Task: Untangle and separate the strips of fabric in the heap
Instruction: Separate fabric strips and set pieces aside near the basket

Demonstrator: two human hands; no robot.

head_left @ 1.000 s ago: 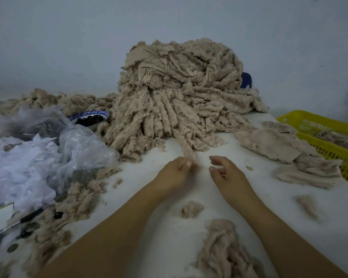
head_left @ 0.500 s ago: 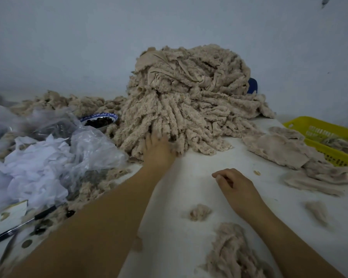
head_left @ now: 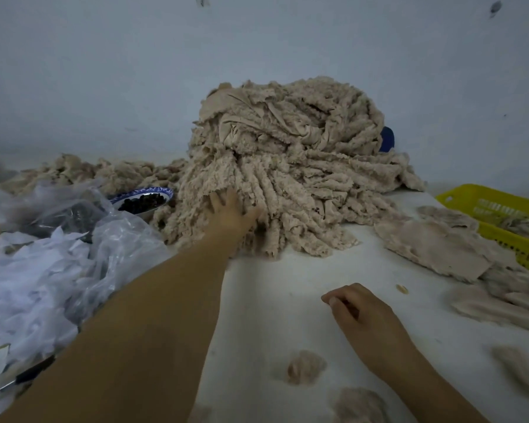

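A tall heap of beige, frilly fabric strips (head_left: 287,154) stands at the back of the white table (head_left: 272,300), its strips fanning down toward me. My left hand (head_left: 231,213) reaches into the heap's lower left front, fingers straight and laid against the strips, fingertips partly buried among them. My right hand (head_left: 361,315) rests on the table well in front of the heap, fingers loosely curled, holding nothing. Flat separated beige pieces (head_left: 434,245) lie to the right of the heap.
A yellow plastic basket (head_left: 483,203) sits at the right edge. A blue-rimmed bowl (head_left: 141,199) of dark bits and clear plastic bags (head_left: 89,239) with white scraps crowd the left. Small fluff clumps (head_left: 304,366) lie near me. A dark-handled tool (head_left: 22,377) lies at bottom left.
My left hand left the spot beside the right hand and reached forward into the heap's lower strips. The right hand stayed on the table, curled. The view tilted up slightly.
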